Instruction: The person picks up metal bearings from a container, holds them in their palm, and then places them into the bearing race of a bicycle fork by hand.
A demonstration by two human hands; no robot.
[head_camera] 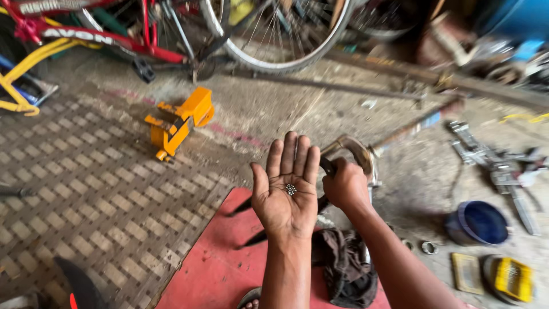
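Both forearms rise from the bottom edge over a red mat (211,269) and a dark rag (343,269). Left hand (286,186) lies open and flat, palm up, with a small cluster of steel bearing balls (291,189) resting in its hollow. Right hand (345,184) is clenched around what looks like a curved chrome bicycle part (354,150). Nearby sit an orange vise (178,122) and a blue bowl (479,223).

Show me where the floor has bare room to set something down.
Bare patches: woven mat left of the left hand, below the orange vise; concrete between vise and bicycle wheel. Crowded: right of the right hand, with wrenches, blue tub.
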